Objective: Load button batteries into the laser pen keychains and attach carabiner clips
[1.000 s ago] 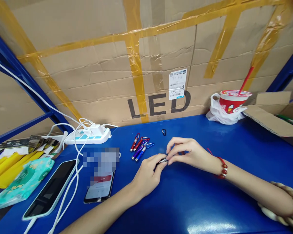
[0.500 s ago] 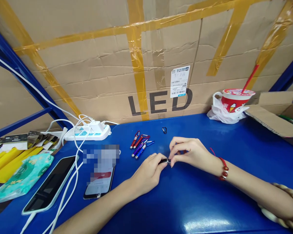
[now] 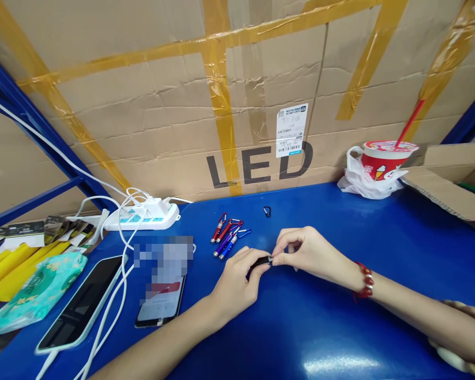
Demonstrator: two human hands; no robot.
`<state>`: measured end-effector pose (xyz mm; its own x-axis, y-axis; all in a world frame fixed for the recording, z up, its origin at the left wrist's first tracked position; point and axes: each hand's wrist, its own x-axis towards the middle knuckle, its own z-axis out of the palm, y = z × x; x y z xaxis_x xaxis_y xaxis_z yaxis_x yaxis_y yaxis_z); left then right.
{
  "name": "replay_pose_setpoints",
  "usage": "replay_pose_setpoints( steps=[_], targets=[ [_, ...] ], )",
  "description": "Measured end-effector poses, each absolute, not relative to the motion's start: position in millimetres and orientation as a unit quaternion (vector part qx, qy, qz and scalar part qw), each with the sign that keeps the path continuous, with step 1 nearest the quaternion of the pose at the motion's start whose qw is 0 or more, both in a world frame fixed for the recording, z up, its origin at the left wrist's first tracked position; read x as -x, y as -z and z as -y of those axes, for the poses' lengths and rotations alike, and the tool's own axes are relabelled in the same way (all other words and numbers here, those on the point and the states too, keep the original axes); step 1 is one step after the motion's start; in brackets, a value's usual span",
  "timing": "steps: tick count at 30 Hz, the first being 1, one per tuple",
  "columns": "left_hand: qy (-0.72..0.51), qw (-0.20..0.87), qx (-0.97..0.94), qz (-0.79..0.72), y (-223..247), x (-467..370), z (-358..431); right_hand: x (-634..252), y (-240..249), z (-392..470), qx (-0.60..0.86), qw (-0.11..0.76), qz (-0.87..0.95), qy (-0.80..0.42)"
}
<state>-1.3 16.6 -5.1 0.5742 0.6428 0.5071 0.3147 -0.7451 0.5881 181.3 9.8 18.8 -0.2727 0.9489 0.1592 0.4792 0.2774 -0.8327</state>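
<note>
Black penlight [image 3: 260,261] | left hand [image 3: 237,277] grips body; right hand [image 3: 301,250] pinches tip

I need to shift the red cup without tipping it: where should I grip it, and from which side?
Probably best from the front, fingers around the upper wall of the red cup, just under its flared rim. It stands upright there, clear of the white bag bunched around its base. The box flap crowds its right, and the straw leans out above.

Two hands meeting near centre
Left hand [image 3: 237,279] pinches from lower left; right hand [image 3: 311,250], bent at wrist, pinches opposite.
</note>
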Motion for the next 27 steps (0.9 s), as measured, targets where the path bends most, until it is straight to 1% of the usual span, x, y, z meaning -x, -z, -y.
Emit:
replay_pose_setpoints(
  steps=[3,5,10,16,20,24,27],
  targets=[
    [-0.384,0.210,-0.856,-0.277,5.3,1.3,-15.8,-180.7,-16.2,-11.8,0.494,0.322,0.667,-0.456],
    [-0.387,0.202,-0.857,-0.275,5.0,1.0,-15.4,-180.9,-15.5,-13.1,0.487,0.320,0.650,-0.487],
    [-0.393,0.203,-0.854,-0.273,5.0,0.0,-15.4,-181.6,-17.6,-14.3,0.485,0.329,0.641,-0.496],
    [-0.395,0.204,-0.852,-0.275,5.2,0.0,-15.1,-184.6,-21.6,-15.7,0.478,0.308,0.647,-0.508],
    [-0.371,0.241,-0.854,-0.276,5.2,0.6,-14.2,-187.9,-21.9,-17.3,0.475,0.279,0.682,-0.481],
    [-0.346,0.291,-0.833,-0.319,9.8,1.6,-12.3,-189.3,-22.6,-16.3,0.453,0.263,0.735,-0.430],
    [-0.347,0.302,-0.824,-0.332,13.8,2.6,-11.5,-189.8,-24.4,-13.4,0.416,0.253,0.800,-0.350]
  ],
)
